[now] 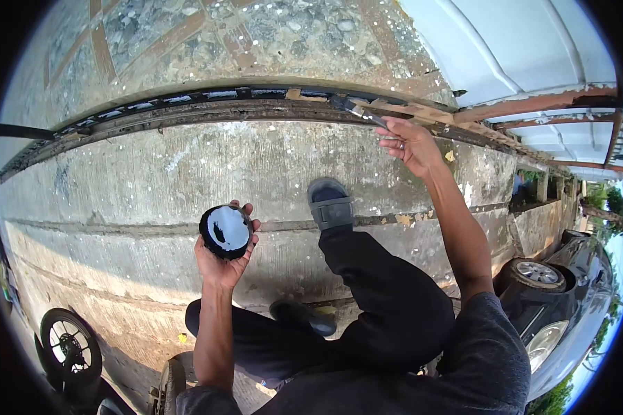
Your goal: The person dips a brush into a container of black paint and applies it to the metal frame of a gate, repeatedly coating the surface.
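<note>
My left hand [218,268] is wrapped round a small round can of black paint [227,231], whose glossy surface mirrors the sky. Black smears coat the can's rim. Out to the right, my right hand [412,146] pinches the handle of a paintbrush [356,109]. Dark bristles point left and overlap a long metal rail [208,95] low along the ground. Left of the brush the rail is mostly wet-looking black; to the right, a brown strip [412,111] shows.
A sandalled foot [330,200] rests on the concrete floor [270,159]. White corrugated sheeting [491,45] with rusty brown bars stands at the upper right. A parked car [567,297] is at the right, and a motorcycle wheel [70,342] at the lower left.
</note>
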`<action>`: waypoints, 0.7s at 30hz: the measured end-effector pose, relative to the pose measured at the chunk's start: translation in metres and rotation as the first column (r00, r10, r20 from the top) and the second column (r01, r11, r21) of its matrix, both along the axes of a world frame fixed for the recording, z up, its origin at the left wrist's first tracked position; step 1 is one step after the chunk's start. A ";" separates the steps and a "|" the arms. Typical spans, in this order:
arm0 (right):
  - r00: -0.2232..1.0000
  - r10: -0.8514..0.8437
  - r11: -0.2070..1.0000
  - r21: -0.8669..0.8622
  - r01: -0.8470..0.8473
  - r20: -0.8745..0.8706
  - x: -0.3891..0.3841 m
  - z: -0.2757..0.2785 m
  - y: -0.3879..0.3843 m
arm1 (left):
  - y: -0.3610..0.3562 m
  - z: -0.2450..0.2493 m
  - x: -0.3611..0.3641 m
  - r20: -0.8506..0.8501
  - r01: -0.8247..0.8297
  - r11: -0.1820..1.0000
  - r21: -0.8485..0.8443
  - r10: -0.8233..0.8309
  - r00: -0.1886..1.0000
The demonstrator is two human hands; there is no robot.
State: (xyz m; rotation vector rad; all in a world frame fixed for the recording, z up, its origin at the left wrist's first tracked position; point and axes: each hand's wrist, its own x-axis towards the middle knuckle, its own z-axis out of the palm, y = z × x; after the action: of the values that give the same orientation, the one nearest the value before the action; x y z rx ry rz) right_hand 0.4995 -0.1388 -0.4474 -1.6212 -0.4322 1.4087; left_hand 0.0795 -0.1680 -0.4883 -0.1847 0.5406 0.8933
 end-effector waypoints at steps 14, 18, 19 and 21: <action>0.860 0.179 0.967 0.077 -0.243 0.478 -0.068 -0.140 0.004 | 0.005 -0.013 0.043 0.085 0.009 1.000 -0.024 -0.007 0.996; 0.877 0.010 0.994 0.093 -0.062 0.481 -0.072 -0.150 0.025 | 0.006 -0.006 0.050 0.092 0.006 1.000 -0.025 -0.004 0.996; 0.878 -0.015 0.990 0.132 -0.054 0.478 -0.072 -0.148 0.026 | 0.006 -0.005 0.051 0.087 0.001 1.000 -0.023 0.001 0.996; 0.881 -0.065 0.978 0.207 -0.037 0.469 -0.074 -0.140 0.023 | 0.007 -0.002 0.050 0.070 -0.003 0.999 -0.036 0.005 0.998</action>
State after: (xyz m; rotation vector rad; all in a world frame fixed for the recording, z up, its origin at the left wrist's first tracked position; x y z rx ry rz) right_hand 0.4250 -0.1155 -0.5872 -1.7796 -0.8231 0.9031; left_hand 0.1295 -0.1605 -0.4900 -0.2488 0.4913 0.8784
